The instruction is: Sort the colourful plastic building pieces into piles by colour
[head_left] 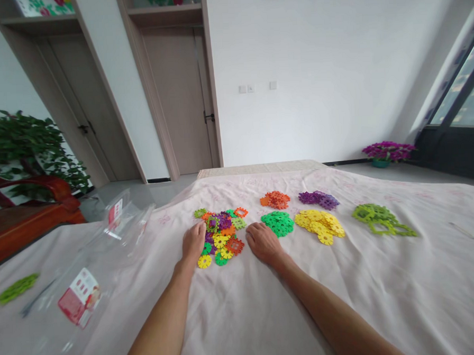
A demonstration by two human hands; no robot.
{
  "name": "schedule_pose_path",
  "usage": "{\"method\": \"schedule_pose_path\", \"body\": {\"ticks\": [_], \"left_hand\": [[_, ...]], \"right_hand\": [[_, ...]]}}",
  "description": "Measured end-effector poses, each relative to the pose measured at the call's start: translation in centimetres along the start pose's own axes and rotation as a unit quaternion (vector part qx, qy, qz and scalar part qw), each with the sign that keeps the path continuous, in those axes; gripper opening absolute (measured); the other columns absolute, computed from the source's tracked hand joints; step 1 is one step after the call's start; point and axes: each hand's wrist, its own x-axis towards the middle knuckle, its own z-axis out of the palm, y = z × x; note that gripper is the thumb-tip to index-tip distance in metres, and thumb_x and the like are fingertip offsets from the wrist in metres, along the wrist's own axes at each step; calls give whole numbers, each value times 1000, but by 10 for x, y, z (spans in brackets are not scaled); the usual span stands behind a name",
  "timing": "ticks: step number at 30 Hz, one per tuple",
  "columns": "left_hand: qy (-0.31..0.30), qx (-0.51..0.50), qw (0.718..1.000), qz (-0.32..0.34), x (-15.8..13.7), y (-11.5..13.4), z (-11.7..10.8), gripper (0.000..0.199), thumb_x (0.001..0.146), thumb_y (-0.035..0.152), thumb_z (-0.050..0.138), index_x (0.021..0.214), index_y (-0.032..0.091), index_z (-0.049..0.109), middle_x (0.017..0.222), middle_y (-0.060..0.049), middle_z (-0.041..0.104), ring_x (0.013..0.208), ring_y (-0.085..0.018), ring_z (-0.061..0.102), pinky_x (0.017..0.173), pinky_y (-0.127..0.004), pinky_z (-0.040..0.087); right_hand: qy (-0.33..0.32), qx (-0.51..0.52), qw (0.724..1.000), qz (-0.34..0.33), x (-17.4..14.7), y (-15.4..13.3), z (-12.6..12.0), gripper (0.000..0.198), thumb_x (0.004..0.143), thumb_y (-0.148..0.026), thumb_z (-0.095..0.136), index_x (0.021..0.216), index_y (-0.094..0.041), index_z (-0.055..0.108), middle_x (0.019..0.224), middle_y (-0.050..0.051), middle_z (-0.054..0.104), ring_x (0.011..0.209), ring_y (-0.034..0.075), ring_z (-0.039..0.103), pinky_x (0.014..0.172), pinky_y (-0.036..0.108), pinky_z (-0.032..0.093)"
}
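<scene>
A mixed pile of flat plastic interlocking pieces (221,241) lies on the cloth between my hands, in yellow, orange, purple and green. At its left edge is my left hand (193,242), fingers curled closed. A light green square piece (213,225) stands out right beside its fingertips; whether they grip it or something else is hidden. My right hand (265,241) rests palm down on the cloth, fingers loosely bent and lying on the surface, holding nothing visible. It sits between the mixed pile and a heap of green discs (278,223).
Sorted heaps of orange pieces (276,199), purple pieces (318,199), yellow discs (321,224) and light green pieces (376,218) lie to the right. Clear plastic packaging (109,248) and more light green pieces (18,288) are at left. The pale cloth (244,315) is wrinkled.
</scene>
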Motion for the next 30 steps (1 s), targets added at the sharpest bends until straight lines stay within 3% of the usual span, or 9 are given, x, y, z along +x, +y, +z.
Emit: {"method": "schedule_pose_path", "body": {"ticks": [4, 7, 10, 13, 20, 26, 30], "left_hand": [[-9, 8, 1000, 20, -3, -3, 0, 44, 97, 36, 36, 125, 17, 64, 132, -9, 65, 123, -20, 59, 106, -31, 41], [-8, 21, 999, 31, -1, -6, 1, 44, 97, 36, 37, 127, 17, 63, 131, -9, 66, 121, -20, 60, 104, -32, 44], [-7, 36, 998, 41, 0, -8, 3, 43, 96, 36, 41, 128, 18, 63, 131, -9, 66, 120, -21, 60, 104, -33, 44], [-7, 49, 998, 43, 0, -9, 4, 42, 95, 35, 43, 128, 18, 62, 130, -9, 66, 120, -22, 61, 104, -34, 45], [-6, 62, 997, 47, 1, -9, 5, 42, 95, 35, 41, 128, 19, 62, 128, -9, 67, 117, -22, 62, 101, -34, 46], [-12, 60, 997, 53, 1, -9, 5, 44, 96, 36, 38, 127, 17, 62, 130, -10, 66, 121, -21, 60, 104, -32, 44], [-20, 68, 996, 54, 0, -8, 4, 43, 96, 36, 39, 128, 18, 60, 132, -9, 65, 122, -22, 59, 106, -34, 43]], "right_hand": [[-5, 34, 999, -42, -2, 0, -3, 25, 99, -31, 46, 105, -19, 67, 103, 9, 68, 98, 19, 59, 90, 30, 38], [-8, 75, 991, -109, -5, 1, -5, 31, 99, -41, 48, 115, -21, 66, 110, 9, 69, 101, 20, 61, 91, 32, 39], [-21, 97, 978, -181, -6, 1, -7, 45, 94, -55, 53, 124, -22, 64, 112, 9, 70, 104, 23, 62, 92, 34, 41], [-39, 93, 973, -206, -6, 0, -6, 51, 90, -60, 57, 123, -22, 64, 107, 9, 72, 100, 24, 63, 89, 34, 43], [-40, 74, 976, -203, -8, -3, -4, 36, 100, -48, 45, 108, -23, 69, 97, 8, 73, 94, 19, 63, 85, 29, 42], [-23, 30, 993, -109, -11, -5, -10, 37, 104, -37, 35, 92, -19, 66, 81, 5, 68, 75, 15, 61, 71, 26, 38], [-8, 52, 995, -83, -12, -2, -10, 27, 102, -31, 41, 95, -20, 65, 85, 5, 68, 81, 16, 61, 72, 24, 38]]}}
